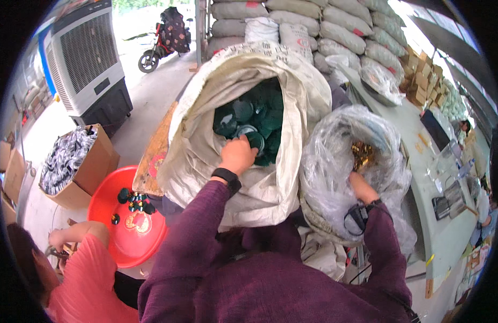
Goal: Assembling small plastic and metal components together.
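My left hand (pixel 238 155) reaches into the wide mouth of a large white woven sack (pixel 190 126). Its fingers are closed on a dark green round piece (pixel 255 139), shiny and disc-like. Many similar dark green pieces (pixel 268 116) fill the sack around it. My right hand (pixel 363 188) is inside a clear plastic bag (pixel 329 156) that lines a container to the right. Just beyond its fingers lie shiny gold pieces (pixel 362 153). The fingertips of that hand are hidden in the bag, so its grip does not show.
A red basin (pixel 133 247) holding small dark and gold pieces stands at the left, beside a co-worker in a pink shirt (pixel 93 274). Behind it are a carton of silvery pieces (pixel 77 177) and an air cooler (pixel 87 59). A long table (pixel 448 237) runs along the right.
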A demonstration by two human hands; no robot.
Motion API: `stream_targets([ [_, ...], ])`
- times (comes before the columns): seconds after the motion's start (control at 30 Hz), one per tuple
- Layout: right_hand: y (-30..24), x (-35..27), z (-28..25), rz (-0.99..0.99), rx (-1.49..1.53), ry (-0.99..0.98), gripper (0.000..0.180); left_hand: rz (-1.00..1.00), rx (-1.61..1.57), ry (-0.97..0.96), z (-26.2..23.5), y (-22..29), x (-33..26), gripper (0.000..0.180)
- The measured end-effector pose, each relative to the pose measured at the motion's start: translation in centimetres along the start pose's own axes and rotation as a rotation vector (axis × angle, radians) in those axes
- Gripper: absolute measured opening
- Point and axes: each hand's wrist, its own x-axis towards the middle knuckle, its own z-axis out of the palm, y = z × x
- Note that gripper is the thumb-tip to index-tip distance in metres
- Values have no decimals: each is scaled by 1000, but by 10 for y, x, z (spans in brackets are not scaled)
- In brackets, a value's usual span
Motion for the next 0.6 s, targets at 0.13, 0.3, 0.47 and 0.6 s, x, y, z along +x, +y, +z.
stream_targets([
  [0.13, -1, 1, 1, -12, 252, 39, 37, -30, 53, 70, 17, 3, 11, 47],
  [0.3, -1, 7, 2, 65, 123, 22, 37, -103, -182, 111, 15, 1, 6, 34],
  [0.47, -3, 7, -2, 20, 185, 59, 38, 26, -229, 150, 1, 1, -13, 25],
  [0.6, -9, 4, -8, -37, 201, 36, 37, 16, -259, 167, -8, -1, -36, 22],
])
